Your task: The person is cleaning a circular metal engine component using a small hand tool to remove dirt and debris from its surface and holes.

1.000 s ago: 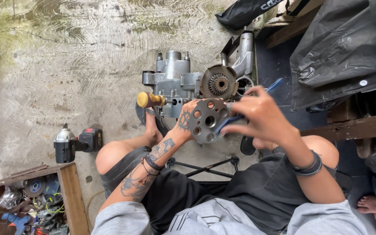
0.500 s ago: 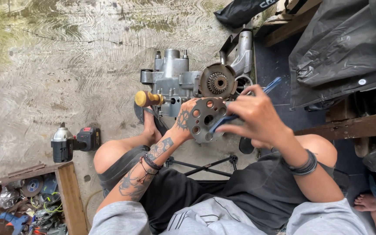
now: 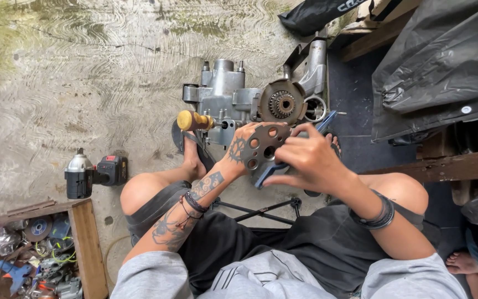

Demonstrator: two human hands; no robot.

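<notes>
1. Left hand: tattooed, closed on the left edge of a round metal plate, holding it tilted above the floor in front of the knees.
2. Right hand: fingers curled around a blue-handled tool; the tool lies against the plate's face, and its far end shows beyond the fingers near the engine.
3. Plate: dark, disc-shaped, with several round holes; it sits between the two hands, just in front of the engine.
4. Engine: grey metal casing standing on the concrete floor, with a toothed gear at the centre of a round rusty housing on its right side.
5. Screwdriver: yellow handle, lying level against the engine's lower left, just beyond the left hand.
6. Drill: cordless, grey and black, lying on the floor to the left of the left knee, well apart from the hands.
7. Wooden box: at lower left, filled with mixed tools and discs.
8. Black tarp: draped at upper right, above a wooden beam.
9. Another person's bare foot: at the lower right edge.
10. Black metal stand: thin legs on the floor between the person's legs.
</notes>
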